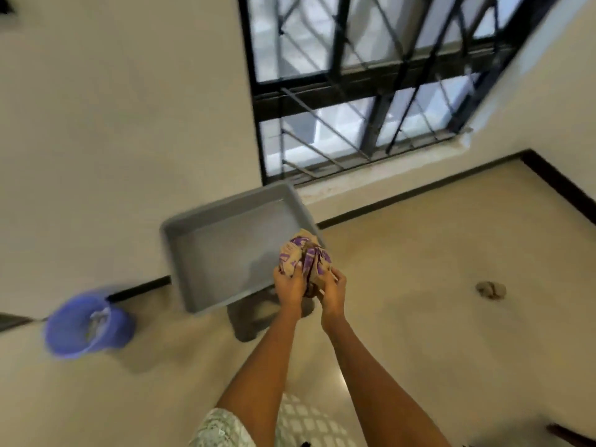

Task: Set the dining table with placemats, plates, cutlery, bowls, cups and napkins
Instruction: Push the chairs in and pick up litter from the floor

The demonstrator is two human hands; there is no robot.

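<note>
Left hand (289,283) and right hand (332,290) both grip a bundled cloth (304,259) just right of the tray (206,221), likely fetching napkins; next, carry it to the table.

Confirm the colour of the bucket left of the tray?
Blue-purple bucket, on the floor left of the grey tray; head view.

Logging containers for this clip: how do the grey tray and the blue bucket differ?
The tray is grey, rectangular and shallow; the bucket is blue, round and deeper. The tray sits raised on a stand beside the wall, while the bucket stands on the floor. The tray looks bare inside, while the bucket holds something pale, too blurred to name. Both are open-topped and near the wall.
</note>
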